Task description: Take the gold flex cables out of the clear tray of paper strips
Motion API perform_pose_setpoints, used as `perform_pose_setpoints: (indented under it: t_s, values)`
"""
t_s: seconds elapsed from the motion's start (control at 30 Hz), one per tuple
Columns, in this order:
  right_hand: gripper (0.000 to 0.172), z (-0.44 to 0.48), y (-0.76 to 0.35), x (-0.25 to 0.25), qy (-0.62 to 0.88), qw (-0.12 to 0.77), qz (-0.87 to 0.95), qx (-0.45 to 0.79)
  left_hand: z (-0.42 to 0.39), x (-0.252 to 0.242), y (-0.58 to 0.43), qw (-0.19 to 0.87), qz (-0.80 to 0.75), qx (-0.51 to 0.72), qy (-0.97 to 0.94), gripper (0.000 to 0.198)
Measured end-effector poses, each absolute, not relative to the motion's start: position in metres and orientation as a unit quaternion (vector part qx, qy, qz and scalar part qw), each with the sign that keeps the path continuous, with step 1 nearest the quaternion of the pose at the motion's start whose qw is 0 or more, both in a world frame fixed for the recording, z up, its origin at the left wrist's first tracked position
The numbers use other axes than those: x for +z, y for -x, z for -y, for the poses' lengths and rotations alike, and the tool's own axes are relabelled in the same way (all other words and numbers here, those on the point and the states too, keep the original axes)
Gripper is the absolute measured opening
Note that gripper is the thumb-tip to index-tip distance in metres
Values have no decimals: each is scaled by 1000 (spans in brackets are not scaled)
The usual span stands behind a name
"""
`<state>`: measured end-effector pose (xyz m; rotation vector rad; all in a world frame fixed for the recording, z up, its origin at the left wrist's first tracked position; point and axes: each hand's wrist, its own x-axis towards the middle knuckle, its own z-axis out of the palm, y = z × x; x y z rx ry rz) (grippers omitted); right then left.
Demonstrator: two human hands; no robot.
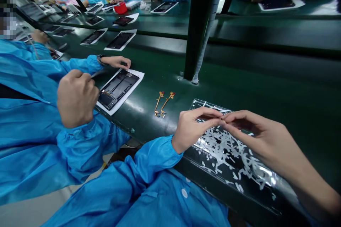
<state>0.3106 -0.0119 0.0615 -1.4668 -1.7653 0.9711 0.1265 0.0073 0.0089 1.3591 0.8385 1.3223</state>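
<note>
My left hand (193,127) and my right hand (255,133) meet fingertip to fingertip above a clear plastic sheet (234,156) littered with several white peeled strips. Both hands pinch something tiny between thumb and forefinger; I cannot make out what it is. Two orange flex cables (163,103) lie on the green belt just left of my left hand, untouched.
A co-worker in a blue coat on my left works with a closed hand (76,97) over an open black device on a white sheet (119,88). A black post (197,25) rises from the green conveyor (266,78). More devices and people line the far benches.
</note>
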Motion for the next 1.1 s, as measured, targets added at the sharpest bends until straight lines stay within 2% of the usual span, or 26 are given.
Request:
perform_pose_setpoints:
  t_s: [0.17,0.3,0.43,0.57,0.9,1.1]
  values:
    - [28,14,-308,60,578,325,662,349,-10,12,-123,421,-351,563,-619,11]
    - [31,15,-309,63,601,325,657,319,-5,14,-121,301,-375,585,-653,16]
    - [30,17,-306,65,602,332,649,326,1,11,-121,199,-396,559,-700,11]
    - [27,19,-301,63,590,332,665,315,4,11,-123,135,-413,535,-724,9]
    - [26,23,-296,61,574,318,710,256,2,19,-123,109,-450,459,-758,9]
    - [33,18,-313,64,632,291,643,319,0,15,-116,204,-447,394,-776,7]
